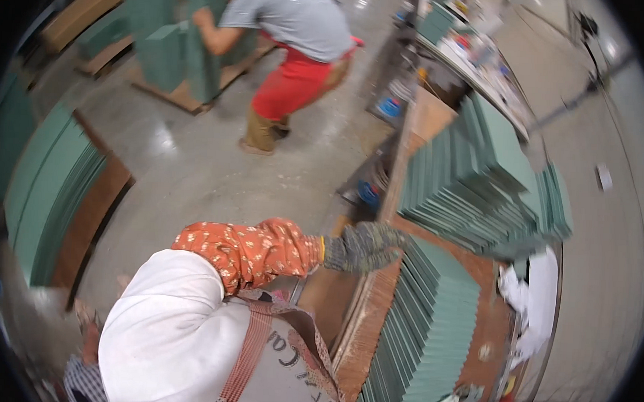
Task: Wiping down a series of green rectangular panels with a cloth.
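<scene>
My left hand [363,248], in a grey knitted glove below an orange flowered sleeve, reaches over the near edge of a wooden table. Its fingers are stretched out, slightly blurred, and I see nothing held in them. The fingertips are beside the upper end of a fanned row of flat green boards [429,325]; whether they touch it I cannot tell. Farther along the table, a taller leaning stack of green boards [474,184] rises. My right hand does not show.
Beyond the table edge [359,317], a person [291,44] in grey and red bends over tall green stacks [165,59] on the floor. Another green stack [53,192] stands on a brown board at left. White crumpled paper [529,302] lies by the table's right side. A cluttered bench [471,52] stands behind.
</scene>
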Tool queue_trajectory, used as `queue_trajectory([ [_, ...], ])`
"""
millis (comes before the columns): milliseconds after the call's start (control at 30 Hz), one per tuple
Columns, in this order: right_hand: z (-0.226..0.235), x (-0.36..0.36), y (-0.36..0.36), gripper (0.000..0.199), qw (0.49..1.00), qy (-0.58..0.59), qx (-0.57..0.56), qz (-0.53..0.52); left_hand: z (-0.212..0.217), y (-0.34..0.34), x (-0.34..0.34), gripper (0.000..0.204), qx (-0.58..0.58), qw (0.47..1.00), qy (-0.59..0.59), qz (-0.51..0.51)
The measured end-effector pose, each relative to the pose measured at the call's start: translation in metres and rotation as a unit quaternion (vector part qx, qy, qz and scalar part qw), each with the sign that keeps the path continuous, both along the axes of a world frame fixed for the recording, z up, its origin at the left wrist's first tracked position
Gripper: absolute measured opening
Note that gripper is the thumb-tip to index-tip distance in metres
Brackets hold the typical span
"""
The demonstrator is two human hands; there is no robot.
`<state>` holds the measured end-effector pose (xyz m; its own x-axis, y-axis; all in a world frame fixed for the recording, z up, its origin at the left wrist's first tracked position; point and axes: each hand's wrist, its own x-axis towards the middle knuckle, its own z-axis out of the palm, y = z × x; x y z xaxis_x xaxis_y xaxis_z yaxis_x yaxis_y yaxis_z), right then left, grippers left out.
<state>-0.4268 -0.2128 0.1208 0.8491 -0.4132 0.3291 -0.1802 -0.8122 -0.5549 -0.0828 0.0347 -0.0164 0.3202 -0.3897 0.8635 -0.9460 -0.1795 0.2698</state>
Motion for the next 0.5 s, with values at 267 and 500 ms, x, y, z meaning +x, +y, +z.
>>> queue_trajectory([
  [267,0.016,-0.015,-0.012,0.05,0.978,0.159,-0.087,-0.101,0.056,-0.023,0.042,0.033,0.022,0.933,0.33,-0.142],
  [500,0.01,0.002,0.053,0.034,0.954,-0.011,-0.002,-0.301,0.028,-0.066,0.078,0.03,0.067,0.836,0.419,-0.347],
])
